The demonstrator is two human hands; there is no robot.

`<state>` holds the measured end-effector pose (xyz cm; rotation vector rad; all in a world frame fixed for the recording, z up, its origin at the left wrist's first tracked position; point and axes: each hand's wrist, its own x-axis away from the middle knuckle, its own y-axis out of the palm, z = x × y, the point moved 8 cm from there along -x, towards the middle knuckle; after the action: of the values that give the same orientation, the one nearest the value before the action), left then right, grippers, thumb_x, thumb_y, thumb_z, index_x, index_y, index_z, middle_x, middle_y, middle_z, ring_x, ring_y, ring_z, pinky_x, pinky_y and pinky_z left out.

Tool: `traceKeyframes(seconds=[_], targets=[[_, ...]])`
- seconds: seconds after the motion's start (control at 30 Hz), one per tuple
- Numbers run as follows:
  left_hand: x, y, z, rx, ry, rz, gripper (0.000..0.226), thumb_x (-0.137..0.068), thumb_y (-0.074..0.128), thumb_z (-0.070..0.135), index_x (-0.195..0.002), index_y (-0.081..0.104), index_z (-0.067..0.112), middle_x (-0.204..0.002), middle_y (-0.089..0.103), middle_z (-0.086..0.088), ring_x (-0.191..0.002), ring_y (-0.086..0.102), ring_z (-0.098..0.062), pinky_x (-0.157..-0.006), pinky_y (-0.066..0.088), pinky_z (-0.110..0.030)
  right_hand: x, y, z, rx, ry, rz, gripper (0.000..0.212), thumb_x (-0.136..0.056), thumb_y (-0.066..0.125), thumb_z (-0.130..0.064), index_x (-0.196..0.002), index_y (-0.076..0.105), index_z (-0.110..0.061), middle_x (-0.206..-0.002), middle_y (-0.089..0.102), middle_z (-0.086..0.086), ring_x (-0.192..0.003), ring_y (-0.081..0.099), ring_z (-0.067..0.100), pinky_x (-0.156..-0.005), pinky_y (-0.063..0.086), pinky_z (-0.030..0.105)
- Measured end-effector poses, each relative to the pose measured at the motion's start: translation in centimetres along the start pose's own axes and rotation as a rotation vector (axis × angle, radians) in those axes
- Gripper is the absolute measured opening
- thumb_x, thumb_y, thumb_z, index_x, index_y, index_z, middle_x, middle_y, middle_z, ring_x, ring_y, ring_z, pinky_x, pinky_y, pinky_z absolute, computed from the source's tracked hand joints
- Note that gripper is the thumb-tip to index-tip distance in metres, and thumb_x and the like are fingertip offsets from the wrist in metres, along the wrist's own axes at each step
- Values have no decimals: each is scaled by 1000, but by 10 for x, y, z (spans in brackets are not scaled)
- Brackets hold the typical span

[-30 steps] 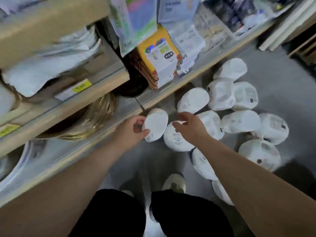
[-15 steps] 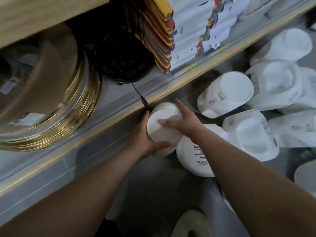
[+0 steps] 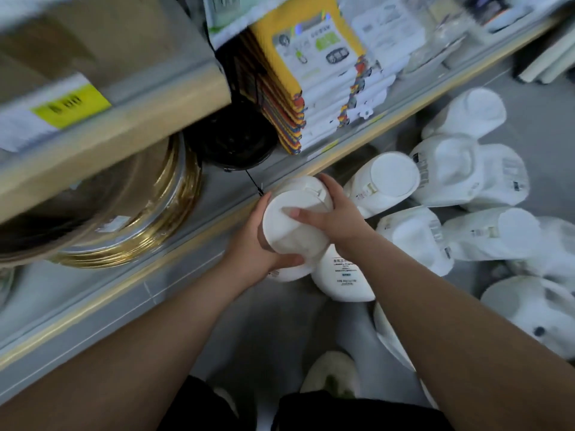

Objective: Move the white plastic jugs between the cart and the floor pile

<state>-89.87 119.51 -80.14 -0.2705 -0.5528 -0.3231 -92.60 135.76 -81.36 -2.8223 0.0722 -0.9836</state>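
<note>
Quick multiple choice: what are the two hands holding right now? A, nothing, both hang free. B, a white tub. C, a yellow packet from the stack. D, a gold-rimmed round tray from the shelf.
B: the left hand grips the white tub from the side and below, while the right hand curls over its top, thumb on the lid; the other white tubs lie on the floor beside it.

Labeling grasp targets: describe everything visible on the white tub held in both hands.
The white tub is round, looks like matte plastic, tilted with one flat end toward the camera. The left hand grips it from the left and underneath; the right hand holds its right side, thumb across the flat end. It sits just off the lower shelf edge, above another tub.
</note>
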Motion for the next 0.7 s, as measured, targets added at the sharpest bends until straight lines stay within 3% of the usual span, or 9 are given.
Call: traceKeyframes(seconds=[0.17,0.3,0.4,0.47,0.6,0.7], targets=[[91,-25,108,-24,28,-23,130,-31,89,45,-143,25,50,-137,50,22,-125,51,-6,-106,44,-37,105,-16,-100,-30,-39,36,119,-39,86,-55,-144,37,-32,-139,50,-7,-125,51,19,-101,48,44],[172,-54,201,-62,41,-48,133,-44,97,26,-151,19,41,-136,49,21,-122,50,-6,-106,44,-34,199,-27,-191,-1,-68,66,97,-63,88,-40,-144,36,-35,-131,51,-9,-121,51,19,-102,47,44],[237,-80,262,-115,72,-36,134,-39,96,35,-150,21,41,-136,48,19,-125,49,-8,-103,43,-30,267,-25,-253,21,-88,64,90,-73,83,-37,-147,32,-35,-127,49,-9,-117,50,20,-98,48,44],[279,-98,294,-129,106,20,127,-47,98,25,-151,24,37,-135,46,19,-125,46,-7,-97,41,-24,307,-19,-285,31,-135,45,90,-74,82,-37,-147,31,-34,-129,49,-7,-118,51,21,-99,48,42],[347,-129,329,-149,166,104,124,-46,97,29,-149,29,35,-136,49,19,-124,49,-7,-103,45,-37,364,5,-333,99,-224,-5,90,-72,82,-43,-147,33,-32,-134,51,-1,-120,53,24,-101,48,45],[388,-151,345,-113,182,203,105,-56,94,14,-140,36,37,-117,50,29,-98,52,20,-83,48,-12,388,24,-363,190,-304,-58,93,-71,80,-50,-148,31,-32,-141,48,1,-126,48,25,-103,45,46]])
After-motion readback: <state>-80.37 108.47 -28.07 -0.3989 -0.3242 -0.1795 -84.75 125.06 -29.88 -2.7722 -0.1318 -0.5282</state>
